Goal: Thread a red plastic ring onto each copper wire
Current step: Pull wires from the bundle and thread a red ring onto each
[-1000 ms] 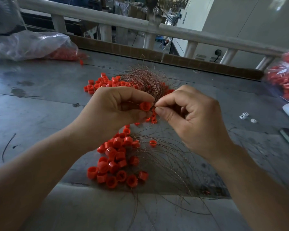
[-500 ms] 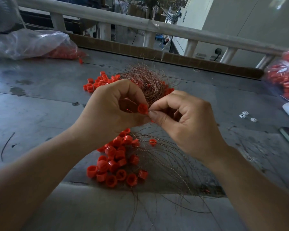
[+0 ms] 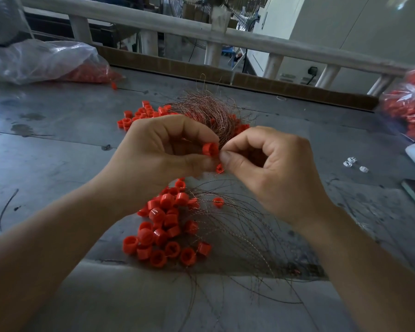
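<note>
Head view: left hand pinches a red ring; right hand pinches, likely, a wire whose fine tip could buckle and miss.

Blurred, cropped bag of rings at right

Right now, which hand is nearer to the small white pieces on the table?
Right. The right hand is left of the white pieces; the left hand is farther left, beyond the right hand.
</note>
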Available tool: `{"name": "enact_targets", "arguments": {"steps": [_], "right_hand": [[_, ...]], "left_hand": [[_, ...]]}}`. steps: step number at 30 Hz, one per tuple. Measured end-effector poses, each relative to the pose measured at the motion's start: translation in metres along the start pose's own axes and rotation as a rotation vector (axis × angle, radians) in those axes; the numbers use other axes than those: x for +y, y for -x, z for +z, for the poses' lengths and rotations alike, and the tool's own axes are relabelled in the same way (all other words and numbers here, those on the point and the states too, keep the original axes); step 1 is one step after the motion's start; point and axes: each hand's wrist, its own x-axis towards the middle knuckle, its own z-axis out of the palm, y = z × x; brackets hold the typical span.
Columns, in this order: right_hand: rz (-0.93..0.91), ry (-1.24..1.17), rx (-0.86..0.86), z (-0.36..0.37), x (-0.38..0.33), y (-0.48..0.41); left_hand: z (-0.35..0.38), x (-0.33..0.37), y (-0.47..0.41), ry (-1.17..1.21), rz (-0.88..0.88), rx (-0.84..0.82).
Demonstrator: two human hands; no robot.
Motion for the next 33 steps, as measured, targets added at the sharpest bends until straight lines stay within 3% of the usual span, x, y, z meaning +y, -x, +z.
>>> {"name": "enact_targets", "arguments": {"steps": [25, 33], "right_hand": [[0.006, 0.019, -0.025, -0.0034, -0.0009, 0.0], [0.021, -0.132, -0.033, -0.0034, -0.0028, 0.001]], "left_hand": [[-0.0067, 0.0003, 0.0006, 0.179, -0.056, -0.079], [-0.0067, 0.0042, 0.0005, 0.294, -0.1, -0.124]]}}
